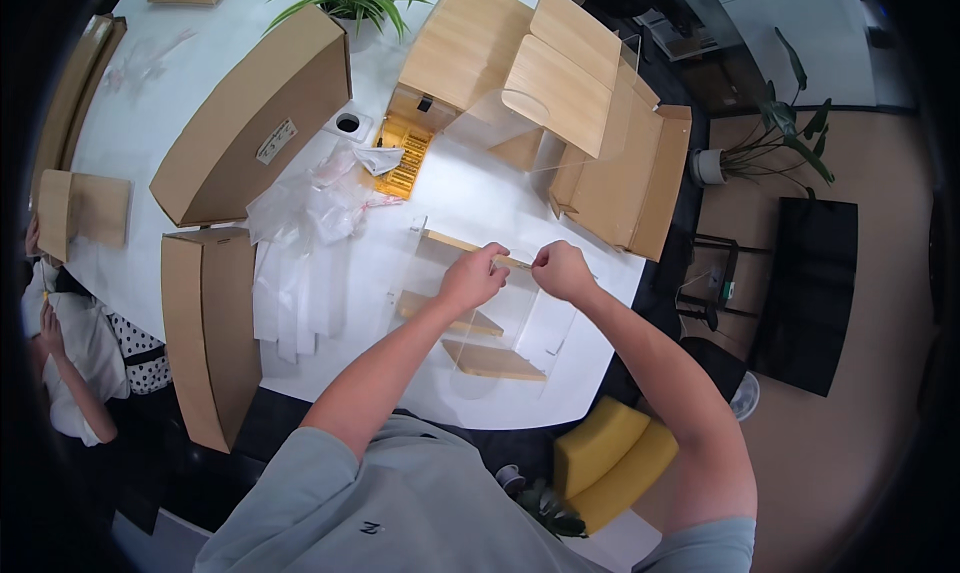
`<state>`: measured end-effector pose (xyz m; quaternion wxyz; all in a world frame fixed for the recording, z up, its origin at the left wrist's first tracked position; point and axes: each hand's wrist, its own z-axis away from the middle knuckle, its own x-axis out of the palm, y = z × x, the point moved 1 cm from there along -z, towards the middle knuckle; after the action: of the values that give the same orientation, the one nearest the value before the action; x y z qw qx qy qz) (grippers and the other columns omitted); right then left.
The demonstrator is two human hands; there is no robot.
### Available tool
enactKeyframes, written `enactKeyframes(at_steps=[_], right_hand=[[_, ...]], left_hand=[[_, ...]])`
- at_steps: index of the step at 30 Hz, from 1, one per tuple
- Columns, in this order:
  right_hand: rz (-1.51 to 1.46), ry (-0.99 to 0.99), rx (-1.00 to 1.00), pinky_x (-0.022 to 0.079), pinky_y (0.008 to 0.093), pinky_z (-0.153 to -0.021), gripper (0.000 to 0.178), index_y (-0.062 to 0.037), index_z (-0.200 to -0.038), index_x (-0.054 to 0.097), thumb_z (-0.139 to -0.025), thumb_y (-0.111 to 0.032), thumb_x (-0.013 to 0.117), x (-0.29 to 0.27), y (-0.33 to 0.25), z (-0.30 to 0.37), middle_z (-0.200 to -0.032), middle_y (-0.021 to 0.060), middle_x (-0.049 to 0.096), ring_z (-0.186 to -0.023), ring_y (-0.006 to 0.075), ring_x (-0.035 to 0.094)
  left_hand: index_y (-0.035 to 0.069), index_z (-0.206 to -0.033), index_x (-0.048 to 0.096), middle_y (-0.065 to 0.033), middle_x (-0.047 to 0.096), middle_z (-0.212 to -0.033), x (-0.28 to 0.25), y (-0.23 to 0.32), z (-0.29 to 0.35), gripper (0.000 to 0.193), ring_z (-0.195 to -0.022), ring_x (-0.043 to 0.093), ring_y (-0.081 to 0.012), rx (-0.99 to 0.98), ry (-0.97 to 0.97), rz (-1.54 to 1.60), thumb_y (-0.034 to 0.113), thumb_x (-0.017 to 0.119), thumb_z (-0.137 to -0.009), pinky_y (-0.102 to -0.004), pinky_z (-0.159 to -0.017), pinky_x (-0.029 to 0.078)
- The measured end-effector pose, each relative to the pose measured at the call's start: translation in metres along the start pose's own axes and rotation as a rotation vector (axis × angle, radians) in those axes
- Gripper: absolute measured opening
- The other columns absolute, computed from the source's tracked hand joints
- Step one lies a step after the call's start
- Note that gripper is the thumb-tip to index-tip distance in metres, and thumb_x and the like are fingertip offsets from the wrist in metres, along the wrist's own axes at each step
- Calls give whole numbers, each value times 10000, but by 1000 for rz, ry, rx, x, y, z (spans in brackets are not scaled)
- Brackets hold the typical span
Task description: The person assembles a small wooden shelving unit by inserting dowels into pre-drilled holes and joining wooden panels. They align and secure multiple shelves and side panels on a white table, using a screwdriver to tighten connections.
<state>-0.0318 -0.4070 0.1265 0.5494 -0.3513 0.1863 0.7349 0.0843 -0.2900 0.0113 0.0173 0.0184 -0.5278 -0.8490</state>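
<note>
In front of me stands a clear acrylic shelf unit (515, 308) with light wooden boards set between its see-through panels. My left hand (475, 278) is closed on the upper wooden board (514, 263), thumb and index finger at its edge. Close by on the right, my right hand (563, 271) makes a pinch at the other end of that board; its fingertips hide whatever small thing may be in them. Nearer to me are a middle wooden board (478, 323) and a lower wooden board (495, 361).
Left lie clear plastic bags (320, 198), a yellow bit set (405, 161) and cardboard boxes (255, 118). Beyond stand a wooden cabinet (465, 38) and an open carton (640, 178). A yellow chair (612, 463) is by the near edge. Another person (75, 358) works far left.
</note>
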Motion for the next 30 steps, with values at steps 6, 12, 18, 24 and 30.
enactKeyframes(at_steps=[6, 12, 18, 24, 30], right_hand=[[808, 152, -742, 604, 397, -608, 58, -45, -818, 659, -843, -88, 628, 2, -5, 25, -903, 125, 651, -702, 291, 727], [228, 111, -180, 574, 370, -568, 93, 17, -816, 718, -787, -64, 683, 13, 1, 0, -805, 170, 722, -694, 286, 726], [154, 36, -41, 594, 399, -623, 104, 3, -836, 739, -804, -60, 663, 1, -10, 8, -878, 198, 734, -751, 327, 737], [785, 36, -611, 605, 433, -663, 83, -28, -811, 721, -835, -68, 651, -5, -14, 23, -943, 172, 694, -783, 331, 738], [169, -12, -22, 599, 432, -665, 142, -2, -873, 753, -829, -106, 667, 0, -5, 3, -837, 196, 733, -753, 334, 737]], left_hand=[[121, -1227, 661, -68, 740, -791, -1, 0, 1, 314, -775, 722, -220, 0, 19, -22, 208, 685, -926, -363, -723, 548], [136, -1223, 666, -70, 749, -808, 1, 3, 2, 317, -795, 728, -250, -25, 12, 3, 226, 693, -921, -388, -734, 553], [138, -1219, 672, -64, 754, -817, -1, 4, 3, 313, -798, 730, -242, -28, 11, -5, 223, 696, -919, -391, -736, 556], [85, -1250, 647, -59, 741, -774, -2, 3, 3, 330, -724, 723, -155, 18, 19, -46, 174, 674, -933, -318, -700, 546], [106, -1239, 654, -59, 744, -793, 3, -2, 0, 324, -752, 721, -189, 3, 25, -6, 189, 679, -927, -345, -716, 549]])
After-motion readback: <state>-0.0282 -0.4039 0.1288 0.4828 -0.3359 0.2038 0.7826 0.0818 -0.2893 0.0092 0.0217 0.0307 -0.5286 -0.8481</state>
